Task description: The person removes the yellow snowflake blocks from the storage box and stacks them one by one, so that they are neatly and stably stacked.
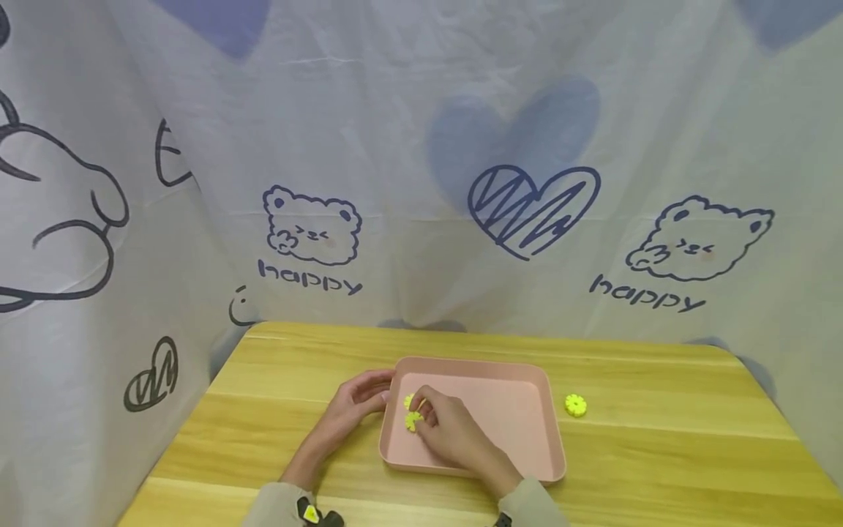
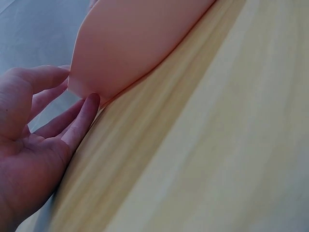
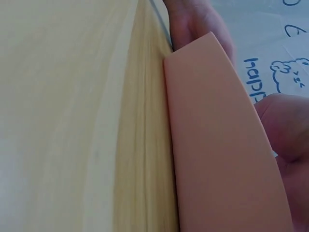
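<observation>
A pink tray [image 1: 500, 410] lies on the table. My left hand [image 1: 356, 402] is at its left side, fingertips touching the outer wall; the left wrist view shows those fingers [image 2: 79, 116] against the tray's corner. Inside the tray, toward the left, my right hand [image 1: 451, 432] pinches a yellow flower-shaped piece [image 1: 413, 421] between thumb and index finger. Just behind it is a second yellow piece [image 1: 408, 401], partly covered by the fingers. In the right wrist view the tray wall [image 3: 217, 135] hides the right fingertips.
To the right of the tray, a third yellow flower-shaped piece [image 1: 576, 405] lies on the wood-grain table [image 1: 672, 439]. A pale curtain [image 1: 408, 146] with printed hearts and bears hangs behind the table and along its left side.
</observation>
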{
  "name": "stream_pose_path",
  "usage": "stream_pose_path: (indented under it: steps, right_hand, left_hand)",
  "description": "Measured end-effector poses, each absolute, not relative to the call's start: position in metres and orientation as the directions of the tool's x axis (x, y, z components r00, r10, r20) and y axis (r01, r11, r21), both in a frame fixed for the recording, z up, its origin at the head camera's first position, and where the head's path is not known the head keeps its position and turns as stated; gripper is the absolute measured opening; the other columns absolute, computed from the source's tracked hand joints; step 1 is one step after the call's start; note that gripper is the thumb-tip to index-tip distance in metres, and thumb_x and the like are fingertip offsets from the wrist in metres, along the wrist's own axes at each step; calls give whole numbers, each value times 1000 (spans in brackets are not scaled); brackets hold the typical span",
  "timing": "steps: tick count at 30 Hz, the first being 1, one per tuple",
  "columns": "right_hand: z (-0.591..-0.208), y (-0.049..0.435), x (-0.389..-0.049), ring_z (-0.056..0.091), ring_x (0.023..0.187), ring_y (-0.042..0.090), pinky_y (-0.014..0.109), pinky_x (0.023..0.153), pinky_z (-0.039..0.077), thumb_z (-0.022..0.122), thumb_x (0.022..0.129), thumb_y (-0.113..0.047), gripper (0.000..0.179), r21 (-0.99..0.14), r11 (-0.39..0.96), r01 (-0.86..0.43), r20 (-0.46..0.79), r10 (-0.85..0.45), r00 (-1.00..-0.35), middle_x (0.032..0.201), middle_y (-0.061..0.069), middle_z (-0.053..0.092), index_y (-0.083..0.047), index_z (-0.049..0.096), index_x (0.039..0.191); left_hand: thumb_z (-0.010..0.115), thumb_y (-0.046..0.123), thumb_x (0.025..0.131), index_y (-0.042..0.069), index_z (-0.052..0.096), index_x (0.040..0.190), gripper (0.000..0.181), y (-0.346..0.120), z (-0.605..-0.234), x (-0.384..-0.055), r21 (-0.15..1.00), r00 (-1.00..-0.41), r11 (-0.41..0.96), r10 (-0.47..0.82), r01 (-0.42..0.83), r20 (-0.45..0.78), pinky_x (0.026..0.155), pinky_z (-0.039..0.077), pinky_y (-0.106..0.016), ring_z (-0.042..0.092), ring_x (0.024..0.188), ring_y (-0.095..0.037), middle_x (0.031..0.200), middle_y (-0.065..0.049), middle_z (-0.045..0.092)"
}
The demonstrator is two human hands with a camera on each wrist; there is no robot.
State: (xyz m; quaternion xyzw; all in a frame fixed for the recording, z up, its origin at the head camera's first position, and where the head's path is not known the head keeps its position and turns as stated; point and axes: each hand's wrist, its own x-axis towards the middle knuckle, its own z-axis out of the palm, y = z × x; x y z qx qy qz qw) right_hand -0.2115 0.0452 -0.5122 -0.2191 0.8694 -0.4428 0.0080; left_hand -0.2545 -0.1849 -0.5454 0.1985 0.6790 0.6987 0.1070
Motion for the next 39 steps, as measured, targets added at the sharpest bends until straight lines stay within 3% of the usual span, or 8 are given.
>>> stream_pose_path:
  steps: [6, 12, 20, 24, 32, 39]
  right_hand:
    - [-512, 56, -206, 66, 76, 9, 25, 69, 57, 66, 88, 7, 28, -844, 407, -350, 206, -356, -911, 94, 4, 68, -9, 66, 110]
    - [-503, 68, -200, 71, 81, 20, 28, 66, 60, 62, 89, 6, 31, -900, 340, -274, 170, -306, -937, 97, 5, 68, -8, 67, 117]
    - [-493, 82, -194, 67, 88, 16, 25, 81, 60, 73, 85, 7, 36, -899, 325, -294, 205, -282, -937, 106, 8, 69, -7, 70, 118]
    - [-489, 90, -191, 66, 88, 16, 23, 77, 58, 73, 85, 9, 39, -896, 326, -302, 216, -274, -937, 110, 7, 71, -9, 71, 120]
    - [-483, 109, -182, 65, 89, 17, 23, 73, 59, 71, 82, 11, 42, -875, 358, -326, 249, -245, -937, 108, 4, 71, -7, 70, 121]
    - [-480, 133, -176, 62, 84, 13, 24, 69, 60, 78, 83, 7, 41, -834, 416, -362, 299, -211, -931, 96, 0, 66, -8, 70, 121]
  left_hand:
    - [62, 7, 103, -6, 50, 145, 46, -184, -545, -252, 992, -900, -55, 416, 118, 130, 101, 55, -39, 50, 136, -44, 148, -26, 51]
    - [61, 6, 103, -6, 50, 145, 44, -183, -542, -254, 991, -894, -36, 427, 132, 134, 102, 54, -39, 50, 136, -42, 147, -26, 52]
    - [62, 8, 103, -5, 51, 144, 45, -184, -541, -256, 991, -898, -26, 422, 130, 129, 101, 55, -38, 52, 135, -41, 147, -24, 53]
    - [62, 7, 103, -5, 51, 144, 45, -184, -540, -256, 990, -896, -26, 423, 136, 134, 101, 55, -39, 52, 135, -41, 147, -24, 53]
    - [62, 8, 103, -4, 51, 145, 45, -185, -543, -253, 991, -896, -17, 424, 133, 128, 102, 54, -39, 52, 135, -41, 146, -24, 54]
    - [62, 8, 103, -3, 52, 145, 44, -184, -546, -255, 989, -900, -13, 412, 148, 140, 100, 55, -38, 53, 133, -40, 145, -24, 56]
